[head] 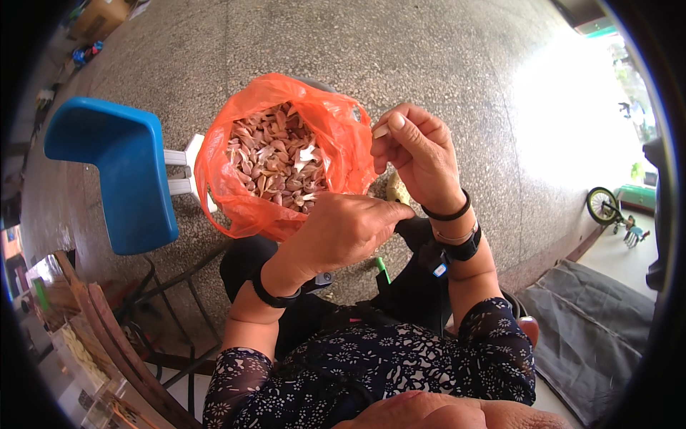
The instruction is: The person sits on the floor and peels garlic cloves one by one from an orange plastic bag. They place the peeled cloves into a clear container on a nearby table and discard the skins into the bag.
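In front of me an orange-red plastic bag (343, 139) gapes open, full of unpeeled garlic cloves (278, 155) with purplish skins. A few white papery skins (306, 155) lie on top of them. To the right of the bag, raised above it, my right hand (420, 150) pinches a small pale garlic piece (381, 131) between thumb and index finger. My left hand (348, 228) passes over the bag's near rim. Its fingertips come together beside the dark cloth over my right knee (415, 233); whether they hold anything is hidden.
Left of the bag is a blue plastic seat (134, 198) by a white stool leg (199, 171). A yellowish shoe (397, 189) shows behind my right wrist. Between my legs is a green stick-like object (382, 270). A dark metal frame (187, 289) stands lower left, on speckled floor (407, 48).
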{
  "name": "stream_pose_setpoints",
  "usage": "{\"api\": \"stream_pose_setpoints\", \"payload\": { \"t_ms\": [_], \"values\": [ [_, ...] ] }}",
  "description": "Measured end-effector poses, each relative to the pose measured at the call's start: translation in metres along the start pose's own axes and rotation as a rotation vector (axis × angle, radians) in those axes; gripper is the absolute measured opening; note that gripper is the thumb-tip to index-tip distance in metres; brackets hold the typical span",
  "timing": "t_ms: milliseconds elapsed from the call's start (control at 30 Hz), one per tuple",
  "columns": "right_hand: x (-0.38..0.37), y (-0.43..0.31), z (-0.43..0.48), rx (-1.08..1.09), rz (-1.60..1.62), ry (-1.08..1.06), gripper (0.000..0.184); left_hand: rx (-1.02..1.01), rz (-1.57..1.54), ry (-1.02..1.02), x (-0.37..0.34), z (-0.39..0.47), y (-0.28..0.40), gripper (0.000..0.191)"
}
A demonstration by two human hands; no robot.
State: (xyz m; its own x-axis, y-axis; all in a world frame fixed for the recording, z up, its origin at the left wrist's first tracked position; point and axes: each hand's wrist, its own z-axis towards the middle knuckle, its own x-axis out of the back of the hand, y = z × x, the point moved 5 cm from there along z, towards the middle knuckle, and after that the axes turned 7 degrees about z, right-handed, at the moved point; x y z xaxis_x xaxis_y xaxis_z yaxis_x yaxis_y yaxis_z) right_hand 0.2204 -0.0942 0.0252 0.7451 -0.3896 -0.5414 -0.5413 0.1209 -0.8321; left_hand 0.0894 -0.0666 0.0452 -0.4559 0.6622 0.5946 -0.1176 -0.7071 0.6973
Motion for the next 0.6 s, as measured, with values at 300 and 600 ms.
{"api": "stream_pose_setpoints", "payload": {
  "t_ms": [300,600],
  "values": [
    [-0.001,0.004,0.000,-0.052,0.028,-0.047,0.026,0.284,-0.180,0.396,0.026,-0.007,-0.012,0.012],
    [-0.014,0.010,-0.006,-0.094,-0.041,-0.039,0.025,0.283,0.003,0.478,0.031,-0.010,-0.015,0.021]
  ]
}}
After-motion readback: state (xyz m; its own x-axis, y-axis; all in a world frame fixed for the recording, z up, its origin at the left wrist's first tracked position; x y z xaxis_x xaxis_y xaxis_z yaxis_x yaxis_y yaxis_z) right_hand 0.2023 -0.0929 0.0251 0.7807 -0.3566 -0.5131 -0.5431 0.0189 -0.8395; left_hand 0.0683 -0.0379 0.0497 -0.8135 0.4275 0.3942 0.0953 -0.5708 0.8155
